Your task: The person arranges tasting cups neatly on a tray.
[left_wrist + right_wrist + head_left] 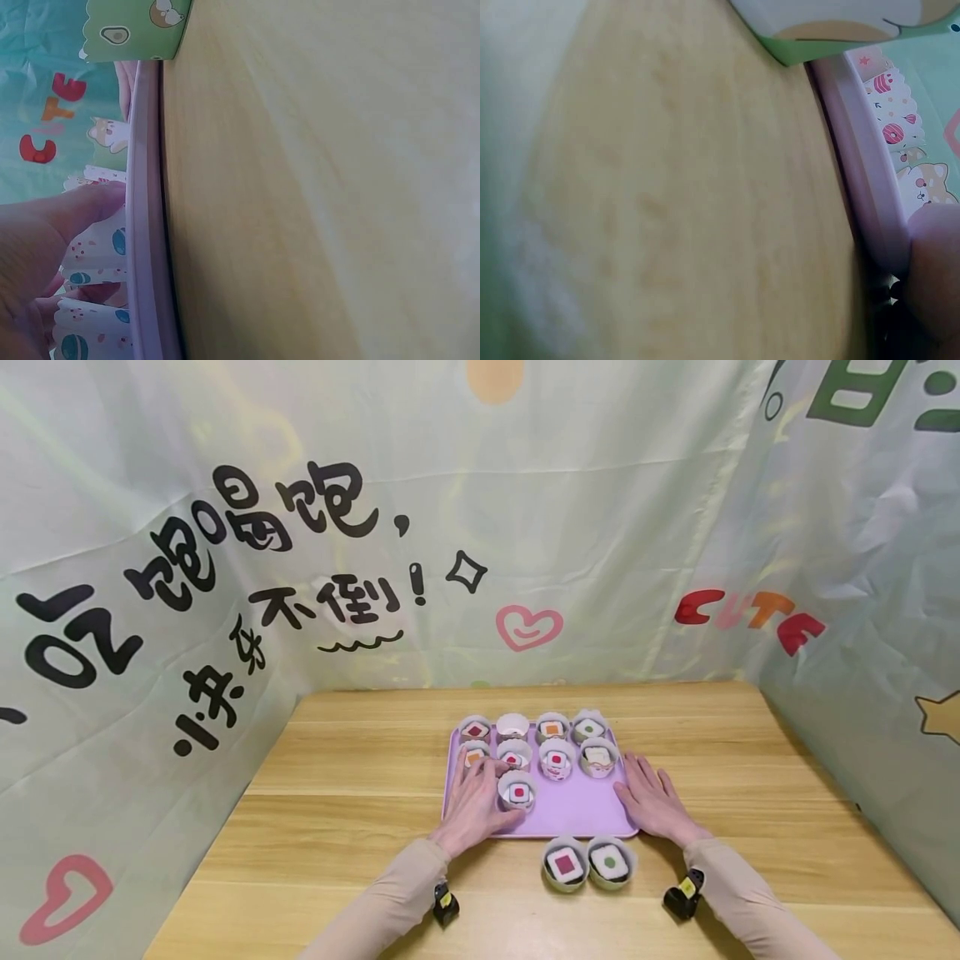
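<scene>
On the table lies a lilac tray [577,810] bearing several paper cups, each with a small block inside; most blocks show a coloured patch on white. My left hand [472,803] reaches over the tray's left side and holds a paper cup [517,792] whose block has a red centre. In the left wrist view the thumb [90,206] presses that cup's blue-printed wall, and fingers show behind it. At the tray's right edge my right hand [657,795] rests with its fingers extended, close to a cup [597,758] with a pale block.
Two more cups, one with a dark red square [565,865] and one with a green dot [611,863], stand side by side on the wooden table [337,793] before the tray's near edge. Printed cloth walls [600,527] rise behind and at both sides.
</scene>
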### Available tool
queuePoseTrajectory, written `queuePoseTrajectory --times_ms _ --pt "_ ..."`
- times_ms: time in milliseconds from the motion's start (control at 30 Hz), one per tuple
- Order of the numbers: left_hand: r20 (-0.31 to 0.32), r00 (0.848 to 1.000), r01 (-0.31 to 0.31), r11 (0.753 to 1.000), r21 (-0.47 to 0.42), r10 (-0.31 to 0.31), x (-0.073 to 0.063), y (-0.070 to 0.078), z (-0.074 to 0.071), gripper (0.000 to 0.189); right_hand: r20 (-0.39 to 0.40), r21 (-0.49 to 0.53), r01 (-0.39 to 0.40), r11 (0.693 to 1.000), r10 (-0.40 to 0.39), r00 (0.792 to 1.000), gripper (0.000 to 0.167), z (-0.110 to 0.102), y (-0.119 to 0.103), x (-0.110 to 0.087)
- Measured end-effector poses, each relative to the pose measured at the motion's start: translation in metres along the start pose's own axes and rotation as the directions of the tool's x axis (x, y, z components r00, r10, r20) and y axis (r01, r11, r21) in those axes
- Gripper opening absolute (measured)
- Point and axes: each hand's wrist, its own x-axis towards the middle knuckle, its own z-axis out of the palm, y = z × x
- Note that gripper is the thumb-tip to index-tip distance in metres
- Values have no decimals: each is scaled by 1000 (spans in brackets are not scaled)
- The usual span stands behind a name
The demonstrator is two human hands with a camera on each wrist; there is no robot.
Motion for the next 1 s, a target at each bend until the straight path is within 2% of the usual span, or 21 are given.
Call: queuePoseTrajectory --times_ms 400,700,833,1000 --pt "-1 1000 -12 1000 -5 12 -1 1 -1 84 -2 -5 -3 1000 3 1000 64 0 0 0" --pt "-47 999 -1 1000 25 2 -4 4 -8 88 0 -2 -4 1000 4 1000 64 -1 -1 -1" --pt "-70 997 20 999 -29 -22 -5 1 -12 90 -1 -6 -5 1000 5 1000 64 -1 -1 -1" --pt "-112 992 49 991 -128 -64 -8 -9 -17 88 -2 -4 -3 1000 3 1000 64 -1 -1 -1"
